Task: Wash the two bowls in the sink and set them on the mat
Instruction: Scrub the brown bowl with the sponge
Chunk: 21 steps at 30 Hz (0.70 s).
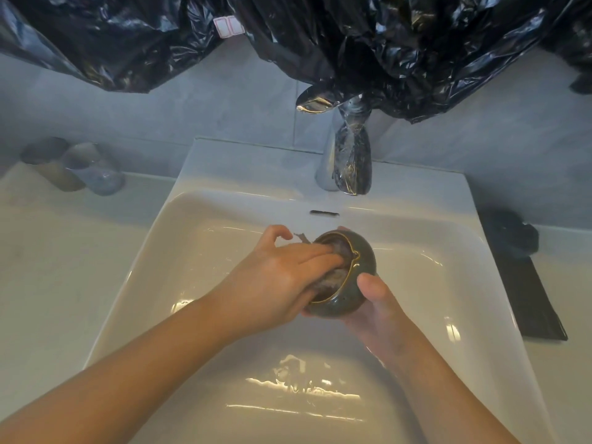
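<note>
While the right hand (381,312) cradles it from below, the bowl (365,254) hangs over the middle of the white sink (243,174), lifted off the basin floor and tipped on its side so that its mouth faces left. It is a small, round-bellied bowl with a dark grey-green glaze on the outside, a thin gold line along a wavy rim, and a browner inside. The right hand grasps it firmly: the thumb (371,285) lies on the near outer wall, the palm sits under the belly, and one fingertip shows past the far edge.

The left hand (282,277) comes in from the left. Its fingers (320,254) lie fairly straight and reach past the rim into the bowl, where they press a greyish cloth (333,275) against the inner wall. The thumb is lifted and bent, clear of the bowl, and a scrap of the cloth sticks out just beyond it. Whether the hidden fingertips curl round the cloth cannot be told.

A dark mat (531,302) lies on the counter just right of the sink, well apart from the bowl. Behind the basin stands a tap (350,161) wrapped in shiny film, and black plastic sheeting (384,43) hangs across the top. Two blurred cups (94,171) stand on the counter to the far left
</note>
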Each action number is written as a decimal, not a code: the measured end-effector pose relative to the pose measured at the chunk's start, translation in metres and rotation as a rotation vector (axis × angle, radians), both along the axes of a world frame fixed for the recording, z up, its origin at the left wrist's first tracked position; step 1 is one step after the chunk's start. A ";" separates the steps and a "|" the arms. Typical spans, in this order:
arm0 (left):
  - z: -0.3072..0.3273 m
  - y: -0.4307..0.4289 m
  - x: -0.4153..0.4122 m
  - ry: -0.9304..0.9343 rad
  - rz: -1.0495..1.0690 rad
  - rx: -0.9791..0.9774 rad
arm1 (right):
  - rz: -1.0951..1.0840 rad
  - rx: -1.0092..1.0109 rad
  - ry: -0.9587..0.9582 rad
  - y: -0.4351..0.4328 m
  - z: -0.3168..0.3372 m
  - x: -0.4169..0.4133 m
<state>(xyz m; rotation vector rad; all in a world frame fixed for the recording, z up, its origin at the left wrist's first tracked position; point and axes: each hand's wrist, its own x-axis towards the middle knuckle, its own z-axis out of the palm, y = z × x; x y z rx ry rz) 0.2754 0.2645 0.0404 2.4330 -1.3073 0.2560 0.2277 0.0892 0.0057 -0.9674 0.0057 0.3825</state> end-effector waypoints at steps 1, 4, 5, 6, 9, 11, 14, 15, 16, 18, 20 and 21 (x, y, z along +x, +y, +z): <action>0.005 -0.002 -0.002 0.105 0.029 0.017 | -0.027 -0.045 -0.035 0.001 -0.001 0.000; 0.017 -0.007 -0.002 0.602 0.114 -0.067 | -0.114 -0.190 -0.069 0.001 0.000 0.002; 0.021 -0.008 0.000 0.796 0.142 -0.124 | -0.138 -0.222 -0.074 0.001 0.000 0.003; 0.023 -0.009 0.003 0.964 0.162 -0.177 | -0.156 -0.242 -0.083 0.001 0.000 0.004; 0.028 -0.007 0.005 1.132 0.081 -0.218 | -0.170 -0.223 -0.084 0.000 0.000 0.006; 0.027 -0.002 0.007 0.914 0.026 -0.113 | -0.161 -0.199 -0.084 -0.001 0.000 0.006; 0.025 -0.002 0.006 0.565 0.133 -0.055 | -0.149 -0.192 -0.084 -0.001 0.000 0.006; 0.027 -0.004 0.006 0.563 0.219 -0.059 | -0.142 -0.208 -0.083 -0.001 -0.001 0.005; 0.027 -0.006 0.006 0.541 0.280 -0.046 | -0.133 -0.235 -0.081 0.000 -0.002 0.005; 0.024 -0.010 0.007 0.418 0.306 0.012 | -0.100 -0.288 -0.096 0.001 -0.005 0.004; 0.020 -0.011 0.008 0.355 0.356 -0.007 | -0.073 -0.318 -0.119 0.001 -0.009 0.003; 0.019 -0.012 0.007 0.355 0.392 -0.035 | -0.075 -0.330 -0.127 0.000 -0.012 0.003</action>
